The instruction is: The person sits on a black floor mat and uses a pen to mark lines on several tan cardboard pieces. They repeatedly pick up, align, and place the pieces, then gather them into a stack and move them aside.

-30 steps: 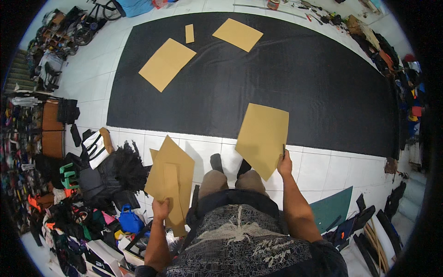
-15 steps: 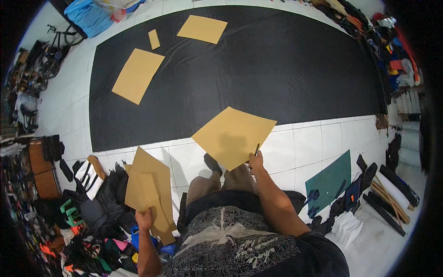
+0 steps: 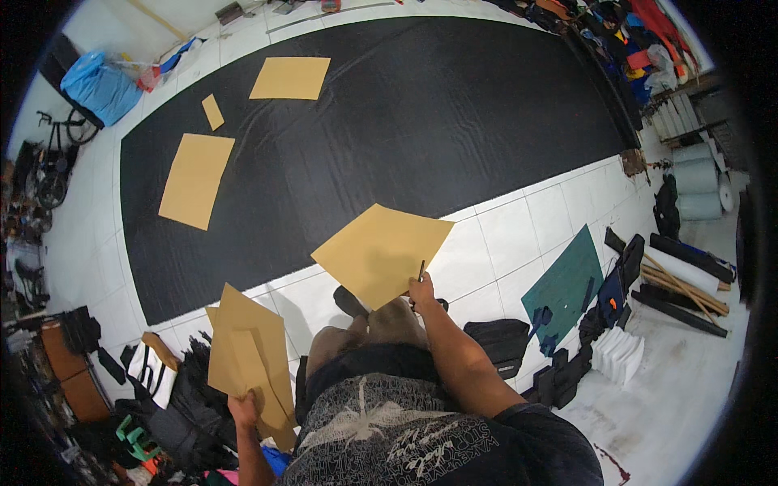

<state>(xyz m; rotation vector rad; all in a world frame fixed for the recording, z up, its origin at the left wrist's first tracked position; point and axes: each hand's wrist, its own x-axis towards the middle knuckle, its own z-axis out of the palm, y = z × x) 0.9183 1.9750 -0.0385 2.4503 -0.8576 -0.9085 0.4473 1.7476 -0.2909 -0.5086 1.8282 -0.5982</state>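
Observation:
My right hand grips a large tan cardboard sheet by its near corner, together with a thin dark pen-like stick, and holds it out flat above the white tiles at the near edge of the black mat. My left hand is low at my left side, closed on a stack of tan cardboard pieces that points upward. Three more tan cardboard pieces lie on the mat: a big one at the left, a small strip above it and a rectangle at the far end.
A green cutting mat lies on the tiles to my right with black parts around it. Bags and dark clutter crowd the floor at my left. Rolls of material and wooden sticks sit at the right.
The view has swung right and nearer to the mat's near edge. My right hand has lowered its sheet from upright to nearly flat. My left hand still holds its stack.

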